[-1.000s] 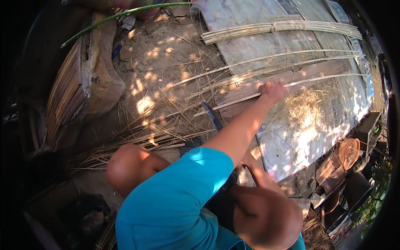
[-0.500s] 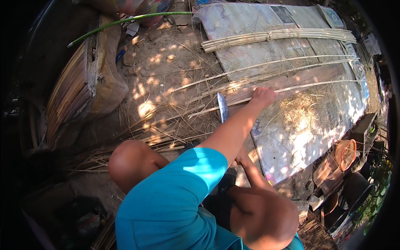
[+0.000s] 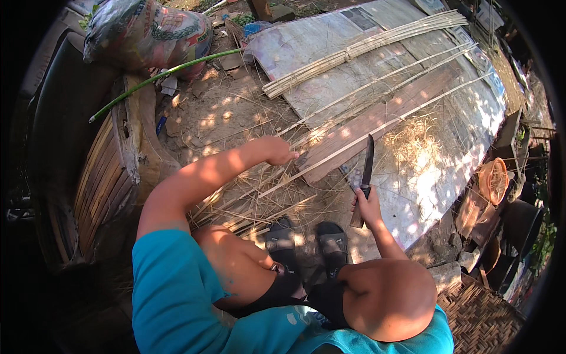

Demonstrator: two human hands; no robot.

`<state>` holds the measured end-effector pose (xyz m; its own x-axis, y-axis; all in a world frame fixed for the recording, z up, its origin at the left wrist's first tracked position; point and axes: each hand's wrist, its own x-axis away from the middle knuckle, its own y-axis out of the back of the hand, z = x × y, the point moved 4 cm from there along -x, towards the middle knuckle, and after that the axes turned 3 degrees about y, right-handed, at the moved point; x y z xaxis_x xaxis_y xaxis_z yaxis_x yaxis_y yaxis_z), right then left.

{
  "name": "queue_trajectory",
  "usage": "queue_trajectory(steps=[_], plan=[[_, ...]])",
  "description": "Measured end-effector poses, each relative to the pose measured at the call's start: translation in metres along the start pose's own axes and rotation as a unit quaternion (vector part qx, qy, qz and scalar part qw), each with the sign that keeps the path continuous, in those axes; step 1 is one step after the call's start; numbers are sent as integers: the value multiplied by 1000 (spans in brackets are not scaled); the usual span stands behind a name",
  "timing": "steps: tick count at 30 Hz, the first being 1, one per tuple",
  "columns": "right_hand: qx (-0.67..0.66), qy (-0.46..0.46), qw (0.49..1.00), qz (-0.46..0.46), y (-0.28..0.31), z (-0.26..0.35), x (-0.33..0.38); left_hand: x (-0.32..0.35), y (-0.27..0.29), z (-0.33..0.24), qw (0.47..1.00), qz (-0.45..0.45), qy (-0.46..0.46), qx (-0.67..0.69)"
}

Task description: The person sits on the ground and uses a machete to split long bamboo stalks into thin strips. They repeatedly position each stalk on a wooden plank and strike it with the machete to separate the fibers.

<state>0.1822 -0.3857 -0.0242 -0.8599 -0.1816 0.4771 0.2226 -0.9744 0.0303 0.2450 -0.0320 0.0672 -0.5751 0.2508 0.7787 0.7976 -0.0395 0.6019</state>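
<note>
My left hand [image 3: 279, 151] is closed at the near left end of a flat wooden board [image 3: 377, 127]; whatever its fingers grip there is hidden. In my right hand [image 3: 368, 207] is a knife [image 3: 368, 162], held by its dark handle with the blade pointing up and away from me. The blade sits just right of the board, over the sheet. One long pale bamboo strip [image 3: 339, 154] lies lengthwise along the board, its near end sticking out toward my feet. Two more thin strips [image 3: 361, 89] lie beyond the board, roughly parallel to it.
A tied bundle of bamboo strips [image 3: 368, 47] rests on a large printed sheet [image 3: 436, 194]. Pale shavings [image 3: 415, 141] are heaped on it. To the left are a green bamboo pole [image 3: 156, 76], a stuffed sack [image 3: 150, 35] and a curved wooden frame [image 3: 97, 183]. An orange basket [image 3: 494, 180] stands right.
My left hand has drawn back from the strip's middle to the board's left end. My right hand has brought the knife out to the right. The head view has shifted.
</note>
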Motion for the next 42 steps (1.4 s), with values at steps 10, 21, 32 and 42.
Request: queue_trajectory(steps=[10, 21, 32, 42], plan=[[556, 173, 813, -4, 30, 68, -26, 25, -172, -18, 828, -268, -15, 492], [488, 313, 802, -142, 64, 95, -61, 58, -174, -9, 894, -331, 101, 286], [492, 262, 820, -127, 49, 95, -61, 57, -184, -7, 913, -301, 96, 257], [487, 194, 830, -193, 111, 76, -69, 44, -216, 31, 887, -201, 35, 413]])
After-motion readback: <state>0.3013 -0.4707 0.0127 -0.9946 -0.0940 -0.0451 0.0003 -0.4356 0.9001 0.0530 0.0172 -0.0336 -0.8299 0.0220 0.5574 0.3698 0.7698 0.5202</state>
